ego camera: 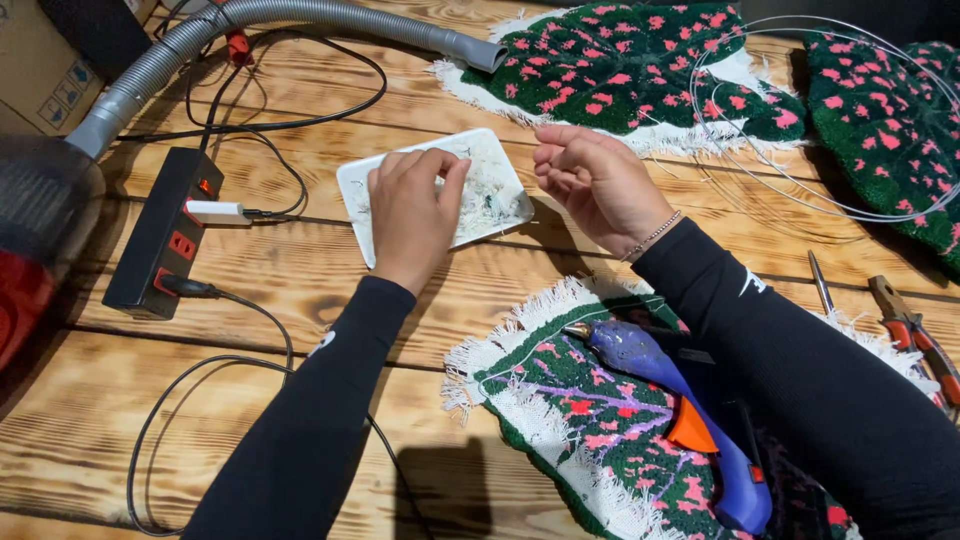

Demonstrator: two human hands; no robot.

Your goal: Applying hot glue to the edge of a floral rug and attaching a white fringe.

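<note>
My left hand (pixel 412 212) rests palm down on a white tray (pixel 355 185) smeared with stringy dried glue, its fingers curled over the tray's middle. My right hand (pixel 592 182) hovers just right of the tray, fingers pinched together; whether it holds a glue strand I cannot tell. Below my right forearm lies a blue glue gun (pixel 660 385) with an orange trigger, resting on a green tufted piece (pixel 560 400) with pink spots and a white fringe.
Two more green and pink tufted pieces (pixel 640 60) (pixel 890 120) lie at the back, under loops of thin wire (pixel 770 170). A black power strip (pixel 165 230) with cables sits left, a grey hose (pixel 300 15) behind. Pliers (pixel 915 335) lie far right.
</note>
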